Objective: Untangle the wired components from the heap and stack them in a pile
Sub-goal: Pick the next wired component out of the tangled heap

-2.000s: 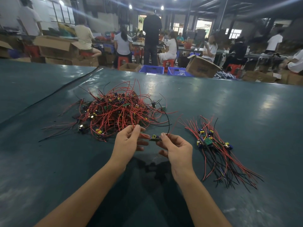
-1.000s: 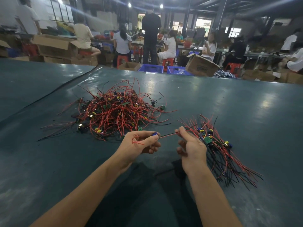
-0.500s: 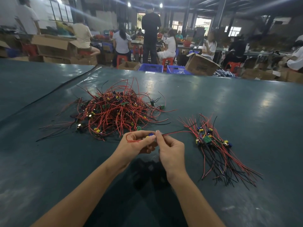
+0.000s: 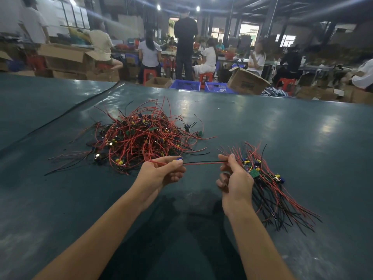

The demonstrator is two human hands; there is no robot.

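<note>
Teal table (image 4: 302, 128): heap (image 4: 141, 138) left, pile (image 4: 268, 178) right, held wire (image 4: 201, 163) between.

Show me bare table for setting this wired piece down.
Bare: the narrow strip between the tangled heap and the sorted pile; the table right of that pile; the near patch left of the left hand. Crowded: under the right hand, against the pile.

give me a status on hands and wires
Left hand grips wired component; right hand pinches its wires, stretched between. Heap left, pile right. Nothing blocking.

Most of component (image 4: 178, 158) inside left hand (image 4: 161, 174)
</note>
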